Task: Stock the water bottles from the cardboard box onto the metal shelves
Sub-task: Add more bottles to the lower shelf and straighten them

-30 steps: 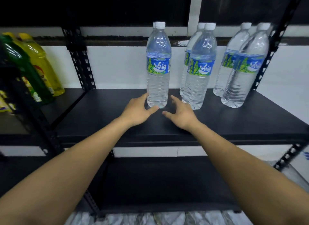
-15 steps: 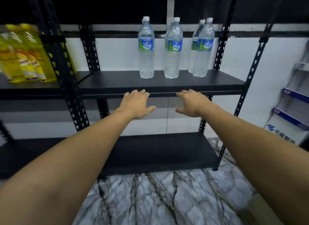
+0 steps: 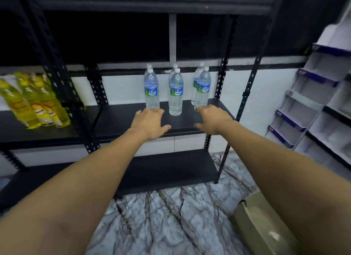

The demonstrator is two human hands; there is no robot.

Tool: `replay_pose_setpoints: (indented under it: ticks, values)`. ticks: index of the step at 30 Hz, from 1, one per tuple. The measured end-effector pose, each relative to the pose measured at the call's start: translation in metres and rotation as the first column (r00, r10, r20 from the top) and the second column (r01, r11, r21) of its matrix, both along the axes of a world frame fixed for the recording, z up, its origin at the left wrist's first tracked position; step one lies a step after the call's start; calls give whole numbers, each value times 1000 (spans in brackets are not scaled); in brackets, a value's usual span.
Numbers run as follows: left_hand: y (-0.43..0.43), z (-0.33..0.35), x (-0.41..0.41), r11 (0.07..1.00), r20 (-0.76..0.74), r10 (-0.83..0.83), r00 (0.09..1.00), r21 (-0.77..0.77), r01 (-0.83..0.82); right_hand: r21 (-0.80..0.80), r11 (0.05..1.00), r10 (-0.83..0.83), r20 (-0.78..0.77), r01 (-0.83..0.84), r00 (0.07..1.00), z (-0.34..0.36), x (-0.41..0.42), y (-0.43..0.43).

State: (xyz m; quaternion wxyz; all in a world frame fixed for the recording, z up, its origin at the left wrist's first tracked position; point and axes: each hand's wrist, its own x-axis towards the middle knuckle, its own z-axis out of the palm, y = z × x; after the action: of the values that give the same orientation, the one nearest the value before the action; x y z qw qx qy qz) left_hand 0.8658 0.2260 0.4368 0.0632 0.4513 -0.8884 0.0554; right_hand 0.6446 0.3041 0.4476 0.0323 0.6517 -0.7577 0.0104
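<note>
Both hands are empty and spread. The left hand (image 3: pixel 150 124) and right hand (image 3: pixel 212 120) hover with fingers loosely extended in front of the middle shelf's front edge, holding nothing. A second ago they were flanking the leftmost front bottle at close range; they have since drawn back and apart as the person stepped away from the rack.

Nearest the camera, at lower right, a corner of the cardboard box (image 3: pixel 262 226) has come into view on the marble floor (image 3: pixel 161 216), partly hidden behind the right forearm. Its contents cannot be seen. Beyond it stands the black metal rack, its bottom shelf (image 3: pixel 167 169) bare where visible.

On the middle shelf (image 3: pixel 117 120) the water bottles (image 3: pixel 176 95) stand upright in three front-and-back pairs, none touched by either hand. The left pair is well apart from the yellow bottles (image 3: pixel 38 103) on the neighbouring bay. A white-and-purple display stand (image 3: pixel 307 103) lines the right wall.

The retreat suggests the latest bottle has been set down and released. Judging by the box's position, the next move is likely a turn down and to the right for another bottle. Open space remains at the shelf's left.
</note>
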Motion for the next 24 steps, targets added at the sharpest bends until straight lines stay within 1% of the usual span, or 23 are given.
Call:
replay_pose_setpoints:
  ticks: [5, 8, 10, 13, 17, 21, 24]
  values:
    - [35, 109, 0, 1000, -36, -27, 999, 10, 27, -8, 1000, -21, 29, 21, 999, 102, 0, 37]
    - [55, 153, -3, 999, -53, -45, 998, 23, 47, -35, 998, -41, 44, 43, 998, 145, -1, 57]
    - [63, 169, -6, 998, -78, -48, 996, 48, 51, -55, 997, -59, 60, 62, 996, 161, -2, 67]
    - [67, 180, -16, 992, -141, -69, 988, 93, 83, -83, 993, -81, 77, 88, 994, 170, -6, 78]
    - [73, 176, -50, 976, -130, -178, 975, 100, 192, -98, 985, -133, 88, 141, 987, 162, -21, 102]
    - [84, 164, -110, 942, -104, -311, 945, 101, 321, -78, 967, -231, 113, 241, 966, 139, -56, 134]
    - [95, 147, -169, 892, -76, -424, 902, 134, 431, -49, 935, -342, 148, 352, 928, 118, -93, 163]
